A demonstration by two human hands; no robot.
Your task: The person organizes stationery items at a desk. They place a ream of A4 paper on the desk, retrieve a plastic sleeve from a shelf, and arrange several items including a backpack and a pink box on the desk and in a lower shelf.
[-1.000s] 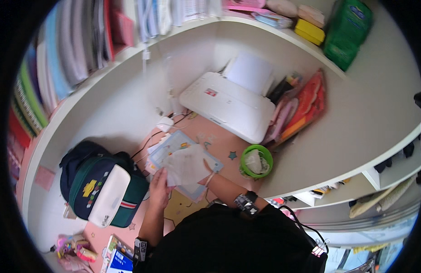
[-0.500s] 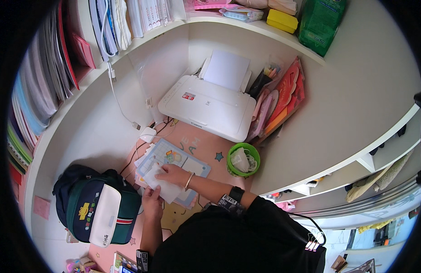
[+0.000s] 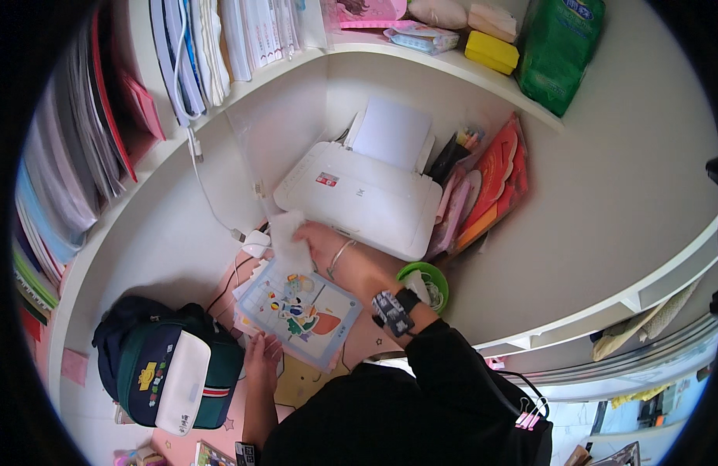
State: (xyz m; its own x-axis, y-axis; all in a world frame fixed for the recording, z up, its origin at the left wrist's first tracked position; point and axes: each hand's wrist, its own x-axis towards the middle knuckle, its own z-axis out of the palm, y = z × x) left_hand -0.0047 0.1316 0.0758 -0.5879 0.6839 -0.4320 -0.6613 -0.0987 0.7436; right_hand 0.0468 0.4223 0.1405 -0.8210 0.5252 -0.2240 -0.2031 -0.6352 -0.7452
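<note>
My right hand (image 3: 315, 240) pinches a white tissue (image 3: 290, 247), limp and slightly blurred, at the far end of a stack of printed sheets near the printer's front edge. The top sheet (image 3: 300, 307) is pale blue-bordered with colourful cartoon drawings, and several more papers stick out beneath it on the left. At the stack's near left corner rests my left hand (image 3: 262, 359), its fingers stretched loosely beside the paper edge with nothing seen in them. A white printer (image 3: 363, 198) with blank paper (image 3: 391, 133) in its rear feeder stands just beyond.
On the left leans a dark green and navy schoolbag (image 3: 168, 369). A green basket (image 3: 443, 281) holding a white cable sits right of the papers. Red and pink folders (image 3: 491, 182) stand beside the printer. A white plug adapter (image 3: 256, 244) and hanging cable (image 3: 206, 186) lie near the wall.
My right hand has carried the tissue away from the sheets' middle toward the printer, uncovering the drawings. My left hand has let go of the tissue and dropped slightly toward me.
</note>
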